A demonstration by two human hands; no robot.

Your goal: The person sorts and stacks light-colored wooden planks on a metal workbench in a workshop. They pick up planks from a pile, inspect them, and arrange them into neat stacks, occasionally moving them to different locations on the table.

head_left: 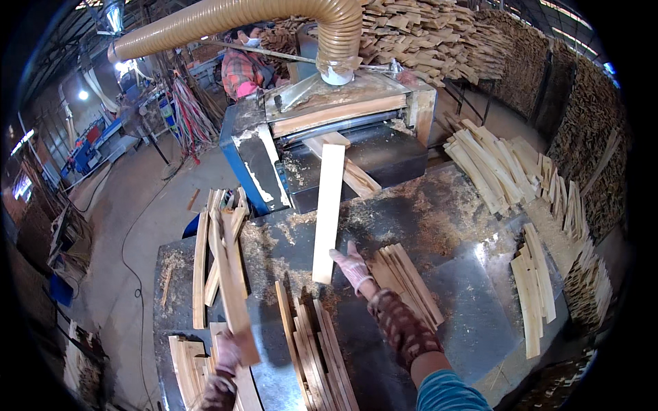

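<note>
Left hand [228, 351]: gloved, blurred; fingers closed round the near end of a slat [236, 294]. Slat slants away from the hand, over the table's left part, its far end by the left stack [200, 267].

Right hand [353, 268]: gloved, thumb and 1 finger spread apart, not closed on anything. Thumb tip at the right edge of the pale board [329, 212], near its lower end; cannot tell whether it presses. Other fingers not clear.

Pale board: upper end over the machine bed [301, 179], lower end over the table [473, 288]. 2 short pieces [361, 178] on the bed, partly behind it.

Table: 1 stack [408, 281] just beside the right hand, another [322, 356] between the forearms; sawdust [439, 198] scattered. Hose [240, 22] runs to the machine [343, 113] top. Co-worker [247, 72] behind, masked, checked shirt.
</note>
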